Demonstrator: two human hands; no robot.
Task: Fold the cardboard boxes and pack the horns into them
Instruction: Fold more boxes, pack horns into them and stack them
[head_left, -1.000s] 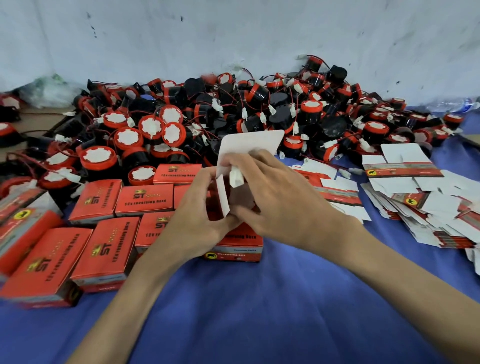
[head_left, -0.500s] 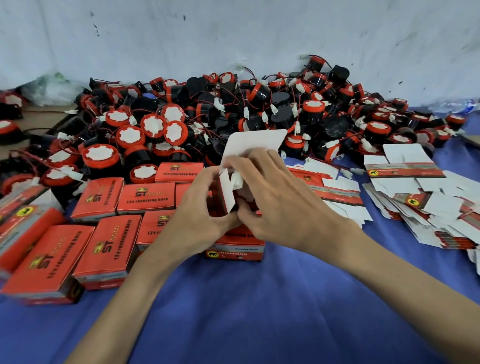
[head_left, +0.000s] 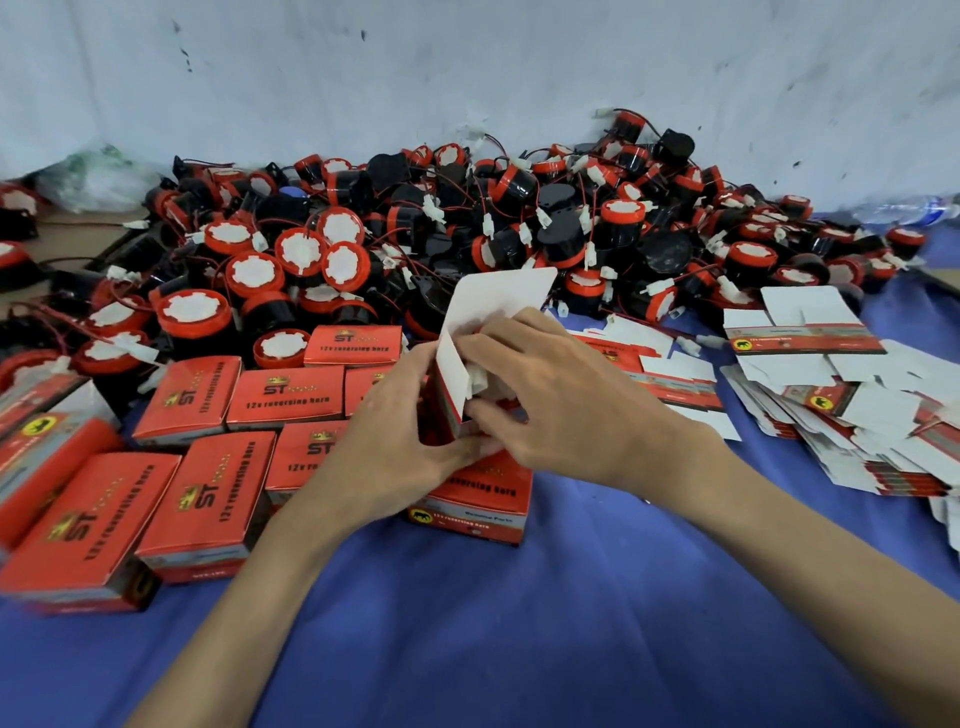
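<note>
Bench (head_left: 519, 649) covered in blue cloth. Closed red boxes (head_left: 208, 499) lie at left, a heap of horns (head_left: 519, 218) at the back. Flat box blanks (head_left: 857, 415) lie at right.

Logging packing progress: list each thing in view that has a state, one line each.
box in hand: upright, top flaps open, lid flap standing up.
left hand: grips the box's side.
right hand: fingers curled at the box's opening, pushing in a white connector.
closed boxes: shut, lying flat on the blue cloth.
flat cartons: unfolded, stacked loosely.
loose horns: unpacked, heaped against the wall.
</note>
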